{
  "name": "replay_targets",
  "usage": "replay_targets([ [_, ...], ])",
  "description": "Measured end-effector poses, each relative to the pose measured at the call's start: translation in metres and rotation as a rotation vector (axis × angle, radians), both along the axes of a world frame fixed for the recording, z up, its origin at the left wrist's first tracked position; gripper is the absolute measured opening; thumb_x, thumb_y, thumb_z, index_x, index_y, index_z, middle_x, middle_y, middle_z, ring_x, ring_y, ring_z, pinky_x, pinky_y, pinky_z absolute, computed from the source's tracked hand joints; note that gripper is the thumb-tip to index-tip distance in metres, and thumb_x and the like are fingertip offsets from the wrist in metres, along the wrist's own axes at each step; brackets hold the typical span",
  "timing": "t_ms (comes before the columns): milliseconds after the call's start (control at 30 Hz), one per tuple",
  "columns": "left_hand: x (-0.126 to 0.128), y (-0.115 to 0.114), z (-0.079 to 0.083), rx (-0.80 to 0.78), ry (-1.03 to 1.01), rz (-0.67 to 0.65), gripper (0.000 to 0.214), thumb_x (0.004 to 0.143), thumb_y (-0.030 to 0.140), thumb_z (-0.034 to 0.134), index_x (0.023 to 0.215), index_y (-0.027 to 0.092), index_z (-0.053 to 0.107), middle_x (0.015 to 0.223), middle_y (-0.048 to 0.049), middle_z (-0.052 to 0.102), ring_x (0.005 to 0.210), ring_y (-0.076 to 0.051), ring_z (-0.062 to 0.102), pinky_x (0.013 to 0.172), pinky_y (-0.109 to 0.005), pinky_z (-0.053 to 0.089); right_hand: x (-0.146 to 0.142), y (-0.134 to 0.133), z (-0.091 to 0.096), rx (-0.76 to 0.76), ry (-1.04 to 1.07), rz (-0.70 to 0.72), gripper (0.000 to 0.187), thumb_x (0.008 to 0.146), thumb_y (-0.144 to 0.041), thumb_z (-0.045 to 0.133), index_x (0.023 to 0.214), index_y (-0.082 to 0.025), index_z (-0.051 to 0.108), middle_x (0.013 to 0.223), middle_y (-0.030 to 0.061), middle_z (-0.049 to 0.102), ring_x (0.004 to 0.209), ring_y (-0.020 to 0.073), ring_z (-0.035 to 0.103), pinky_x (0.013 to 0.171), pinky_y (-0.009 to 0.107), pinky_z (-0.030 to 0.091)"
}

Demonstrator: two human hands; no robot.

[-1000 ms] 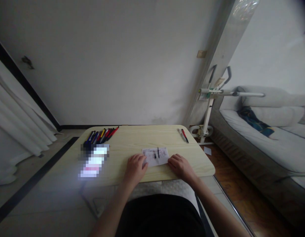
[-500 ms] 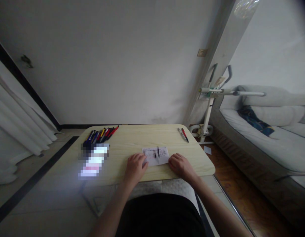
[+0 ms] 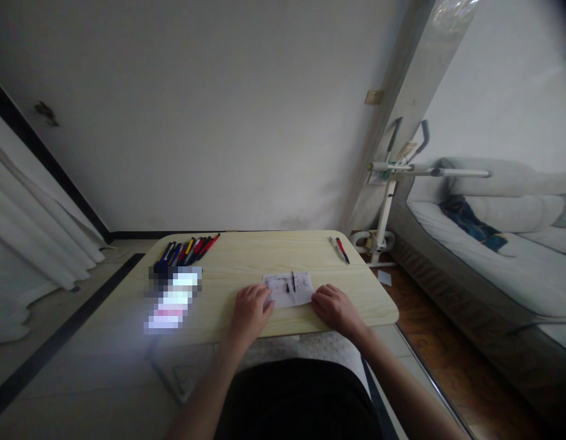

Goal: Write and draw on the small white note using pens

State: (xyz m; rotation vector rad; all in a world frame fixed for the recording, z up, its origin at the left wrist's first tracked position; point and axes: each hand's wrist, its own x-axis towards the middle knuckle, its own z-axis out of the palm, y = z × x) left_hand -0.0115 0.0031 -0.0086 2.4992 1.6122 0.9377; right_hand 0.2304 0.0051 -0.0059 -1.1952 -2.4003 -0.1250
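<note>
White paper (image 3: 287, 299), too blurred to read, touches left hand (image 3: 250, 308) and right hand (image 3: 335, 308), each grip unclear.

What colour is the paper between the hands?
The paper is white with dark markings, clearest in head view.

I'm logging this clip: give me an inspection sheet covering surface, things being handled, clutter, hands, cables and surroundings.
Surface: pale wood-look table, rounded corners.
Job's things: printed paper sheet, bearing a longer dark slim piece and a shorter dark piece.
Clutter: pen cluster far left; two pens far right; pixelated bright object, unidentifiable.
Hands: left hand at the sheet's left edge, right hand at its right edge; grip unclear.
Cables: nothing seen on the table.
Surroundings: white curtain left; exercise machine and grey upholstered furniture right.
</note>
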Motion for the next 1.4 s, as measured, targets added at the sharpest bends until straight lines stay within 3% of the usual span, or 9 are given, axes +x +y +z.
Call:
replay_targets([
  [867,-0.0002,-0.0002,-0.0005,0.001,0.018,0.001,0.020,0.074,0.022,0.052,0.094,0.022,0.056,0.099,-0.0059,0.058,0.098,-0.021,0.048,0.087,-0.038,0.034,0.0009,0.0009,-0.0038,-0.034,0.026,-0.012,0.010,0.079,-0.014,0.045,0.073,-0.018,0.052,0.073,0.0043,0.053,0.072,0.0158,0.047,0.065,0.026,0.035],
  [1100,-0.0002,-0.0005,-0.0009,-0.002,0.027,0.002,0.030,0.075,0.021,0.051,0.105,0.021,0.050,0.101,-0.0064,0.057,0.098,-0.021,0.048,0.087,-0.038,0.034,0.0006,0.0000,-0.0049,-0.053,0.058,-0.017,0.009,0.080,-0.014,0.044,0.075,-0.018,0.052,0.075,0.0045,0.053,0.073,0.0157,0.048,0.066,0.026,0.036],
  [1400,-0.0013,0.0006,-0.0026,0.002,0.027,-0.006,0.017,0.074,0.021,0.051,0.092,0.021,0.053,0.099,-0.0058,0.058,0.098,-0.022,0.048,0.086,-0.039,0.034,0.0000,-0.0020,-0.0027,-0.044,0.126,-0.022,0.010,0.080,-0.016,0.045,0.075,-0.019,0.053,0.074,0.0045,0.054,0.073,0.0156,0.050,0.065,0.026,0.037],
])
